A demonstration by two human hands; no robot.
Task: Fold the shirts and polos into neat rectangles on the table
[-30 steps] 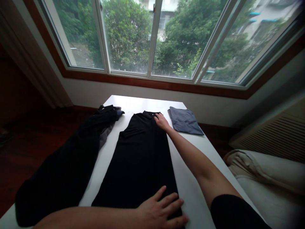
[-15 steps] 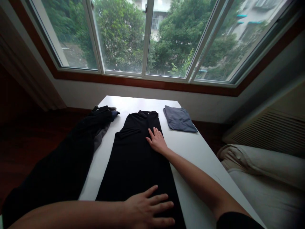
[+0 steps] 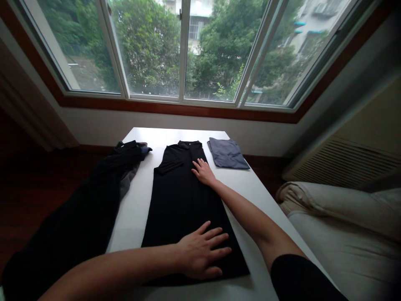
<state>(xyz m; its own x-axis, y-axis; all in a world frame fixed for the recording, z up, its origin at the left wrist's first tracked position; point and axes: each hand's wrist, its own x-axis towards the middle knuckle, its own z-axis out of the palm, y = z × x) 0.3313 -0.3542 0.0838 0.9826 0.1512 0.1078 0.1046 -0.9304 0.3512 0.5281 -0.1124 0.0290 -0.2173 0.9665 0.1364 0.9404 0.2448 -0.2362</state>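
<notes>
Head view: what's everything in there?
Garment: 1, black, table's middle
Cloth: 1, grey, table's right
Clothes pile: 1, mostly black, table's left
Table: 1, white, centre
Window: 1, whitish, ahead
Trees: several, green, outside
Building: 1+, pale, outside
Wall: 1, white, under window
Curtain: 1, brownish, left
Slatted unit: 1, beige, right
Padding: 1+, cream, right
Floor: 1, reddish, around table
Sleeve: 1, black, lower right
Left hand: 1, bare, garment's near part
Right hand: 1, bare, garment's far part

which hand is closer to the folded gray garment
Right. Right hand: on the black shirt, left of the gray garment. Left hand: farther off, near the shirt's hem.
</notes>
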